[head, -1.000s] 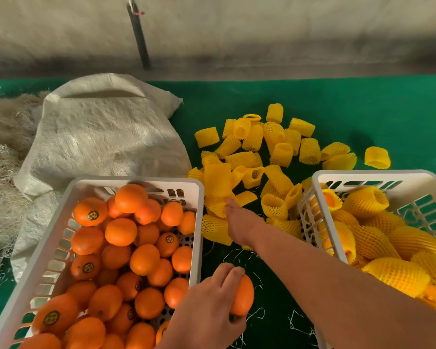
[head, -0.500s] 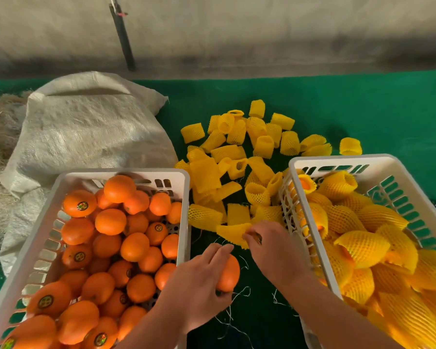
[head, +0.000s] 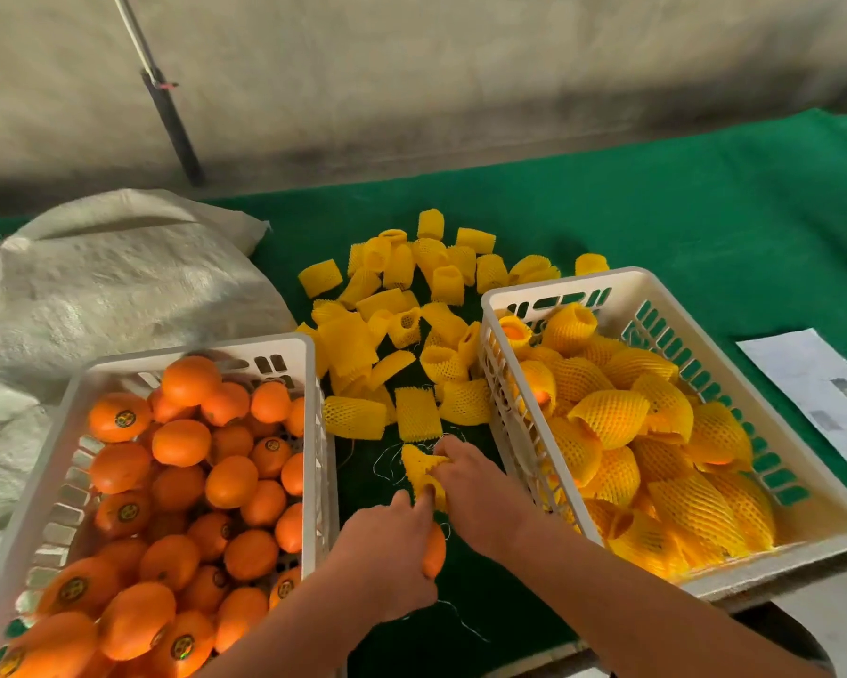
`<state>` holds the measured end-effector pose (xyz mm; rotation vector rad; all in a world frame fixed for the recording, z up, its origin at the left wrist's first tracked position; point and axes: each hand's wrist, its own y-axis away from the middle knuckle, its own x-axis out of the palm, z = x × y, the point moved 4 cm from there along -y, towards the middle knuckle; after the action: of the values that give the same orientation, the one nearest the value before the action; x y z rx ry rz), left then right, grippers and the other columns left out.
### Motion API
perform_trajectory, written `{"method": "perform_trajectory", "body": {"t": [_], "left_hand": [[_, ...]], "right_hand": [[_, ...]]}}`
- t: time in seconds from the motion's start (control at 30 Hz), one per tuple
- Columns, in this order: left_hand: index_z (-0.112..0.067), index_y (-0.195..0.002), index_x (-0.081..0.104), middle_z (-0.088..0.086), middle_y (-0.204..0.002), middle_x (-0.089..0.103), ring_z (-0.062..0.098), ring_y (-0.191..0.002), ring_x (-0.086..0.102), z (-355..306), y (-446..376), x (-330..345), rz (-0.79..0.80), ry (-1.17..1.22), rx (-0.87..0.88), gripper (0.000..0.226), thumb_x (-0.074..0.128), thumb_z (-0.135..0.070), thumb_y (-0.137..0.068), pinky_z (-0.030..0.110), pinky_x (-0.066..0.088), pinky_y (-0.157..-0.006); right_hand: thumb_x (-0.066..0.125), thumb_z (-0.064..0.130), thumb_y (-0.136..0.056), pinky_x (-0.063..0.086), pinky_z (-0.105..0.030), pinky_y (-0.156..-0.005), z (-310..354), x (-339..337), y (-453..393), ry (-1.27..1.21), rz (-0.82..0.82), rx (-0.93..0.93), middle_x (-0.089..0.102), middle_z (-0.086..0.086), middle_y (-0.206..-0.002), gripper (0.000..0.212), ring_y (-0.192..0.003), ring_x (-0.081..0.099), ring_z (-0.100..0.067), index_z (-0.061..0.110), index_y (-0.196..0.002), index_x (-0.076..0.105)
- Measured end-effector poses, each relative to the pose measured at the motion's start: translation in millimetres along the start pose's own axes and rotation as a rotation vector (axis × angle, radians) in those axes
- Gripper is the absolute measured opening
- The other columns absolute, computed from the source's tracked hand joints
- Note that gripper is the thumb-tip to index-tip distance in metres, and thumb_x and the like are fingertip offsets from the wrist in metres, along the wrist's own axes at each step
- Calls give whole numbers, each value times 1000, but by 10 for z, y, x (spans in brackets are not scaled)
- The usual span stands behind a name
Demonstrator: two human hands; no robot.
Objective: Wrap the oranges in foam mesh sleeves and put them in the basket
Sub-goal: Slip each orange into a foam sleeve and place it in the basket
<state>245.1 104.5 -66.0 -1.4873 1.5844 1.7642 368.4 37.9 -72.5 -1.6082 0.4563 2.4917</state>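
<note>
The left hand (head: pixel 387 550) gripped an orange (head: pixel 434 550) between the baskets while the right hand (head: pixel 480 491) pinched a foam sleeve (head: pixel 419 467) just above it; the half-flattened sleeve mouth risked snagging, tearing, or dropping the fruit.

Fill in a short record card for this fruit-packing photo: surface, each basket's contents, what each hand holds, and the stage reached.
surface: green cloth
left basket: bare oranges
right basket: oranges already in sleeves
loose sleeves: heaped between the baskets
left hand: grips one bare orange
right hand: pinches a yellow foam sleeve
stage: sleeve meets the orange, not yet over it
</note>
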Motion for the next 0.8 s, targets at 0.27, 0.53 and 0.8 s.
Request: {"method": "perform_trajectory", "body": {"t": [0.27, 0.53, 0.8], "left_hand": [[-30, -142, 45, 15, -115, 58, 24, -69, 77, 135, 56, 86, 220, 1315, -401, 97, 91, -49, -59, 31, 61, -63], [-23, -118, 62, 16, -110, 70, 25, -76, 78, 89, 77, 95, -101, 1719, -525, 77, 86, -65, -58, 32, 60, -60], [-31, -136, 50, 9, -119, 64, 27, -85, 77, 29, 121, 87, -113, 1561, -327, 70, 89, -18, -80, 33, 62, -63]], "right_hand": [[71, 3, -85, 43, -18, -65, -198, -64, 200, -46, -58, 277, 29, 1, -129, 41, -85, 51, -15, 22, -116, 53], [80, 14, -83, 34, -12, -56, 27, 47, 340, -218, -55, 215, 26, 1, -129, 61, -77, 50, -7, 26, -129, 42], [79, 20, -88, 46, -15, -79, 185, -96, 439, -211, -124, 187, 16, 1, -146, 58, -91, 54, -11, 28, -130, 40]]}}
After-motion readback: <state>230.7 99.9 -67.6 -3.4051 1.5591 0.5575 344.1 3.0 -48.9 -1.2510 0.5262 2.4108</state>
